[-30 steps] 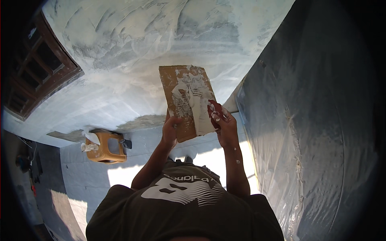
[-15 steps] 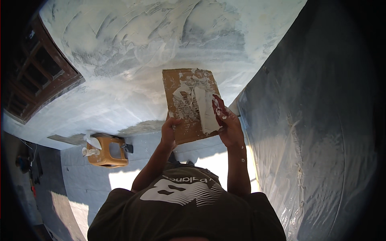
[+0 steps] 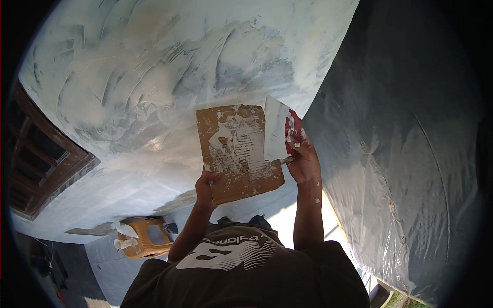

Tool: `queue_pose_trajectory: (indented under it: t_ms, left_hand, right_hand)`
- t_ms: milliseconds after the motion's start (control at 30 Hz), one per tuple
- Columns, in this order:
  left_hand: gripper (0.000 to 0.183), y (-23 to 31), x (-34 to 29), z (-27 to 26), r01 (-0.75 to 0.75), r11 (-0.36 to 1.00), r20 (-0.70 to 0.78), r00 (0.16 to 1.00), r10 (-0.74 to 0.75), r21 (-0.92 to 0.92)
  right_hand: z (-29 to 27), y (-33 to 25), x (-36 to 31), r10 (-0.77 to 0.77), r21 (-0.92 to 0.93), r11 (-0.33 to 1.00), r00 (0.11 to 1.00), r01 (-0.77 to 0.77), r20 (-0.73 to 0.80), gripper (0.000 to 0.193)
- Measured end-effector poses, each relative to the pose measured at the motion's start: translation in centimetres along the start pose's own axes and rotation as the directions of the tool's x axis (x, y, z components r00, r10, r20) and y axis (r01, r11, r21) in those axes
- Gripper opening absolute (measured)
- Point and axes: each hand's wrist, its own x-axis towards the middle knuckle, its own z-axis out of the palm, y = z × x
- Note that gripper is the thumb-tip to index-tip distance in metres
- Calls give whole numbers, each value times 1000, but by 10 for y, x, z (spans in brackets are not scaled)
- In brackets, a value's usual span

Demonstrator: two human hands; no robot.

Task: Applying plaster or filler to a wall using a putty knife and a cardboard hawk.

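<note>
Your right hand [image 3: 304, 159] was clamped on the red handle of a putty knife [image 3: 277, 129], fingers wrapped round it, w/ white spatter on the knuckles and forearm. The knife's wide pale blade pointed up and lay against the right edge of a cardboard board [image 3: 237, 151], overlapping its upper right corner; whether the blade pressed flat on it or just touched, couldn't tell.

Your left hand [image 3: 205, 187] gripped that board at its lower left corner, thumb on the face, fingers hidden behind. The board was brown, roughly rectangular, tilted a bit w/ its top leaning left, and smeared in the middle w/ white putty [image 3: 239, 146] in ridged streaks. It was held up between you and the wall, about chest-to-head height, both arms raised from the lower edge of the view.

Behind the board was a plastered wall [image 3: 154, 87], pale grey-white w/ broad sweeping trowel marks, some patches darker. To the right, a big sheet of translucent plastic [image 3: 400, 169] hung over a dark surface, creased and speckled w/ white dots.

At far left sat a dark wooden window frame [image 3: 41, 169] w/ several panes. Down on the tiled floor, lower left, stood an orange-yellow plastic stool [image 3: 146, 241] w/ white blobs on it, well apart from both hands. Your dark T-shirt [image 3: 241, 272] w/ a white wavy print filled the bottom.
</note>
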Motion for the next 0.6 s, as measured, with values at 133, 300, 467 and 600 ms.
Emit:
queue_pose_trajectory:
  t_ms: [133,300,467,600]
  left_hand:
    - [53,13,24,-13,41,999,0,999,-41,-16]
    - [53,20,39,1,17,997,41,999,-14,-78]
    - [55,19,37,12,3,997,52,999,0,-76]
    - [55,15,28,16,-10,996,44,999,14,-87]
  right_hand:
    - [-4,-15,44,-147,16,989,988,148,-42,39]
    - [-8,-41,106,-243,-6,970,967,243,-82,33]
    - [0,-53,134,-386,-91,922,913,376,-130,22]
    - [4,-63,132,-518,-188,851,843,491,-142,21]
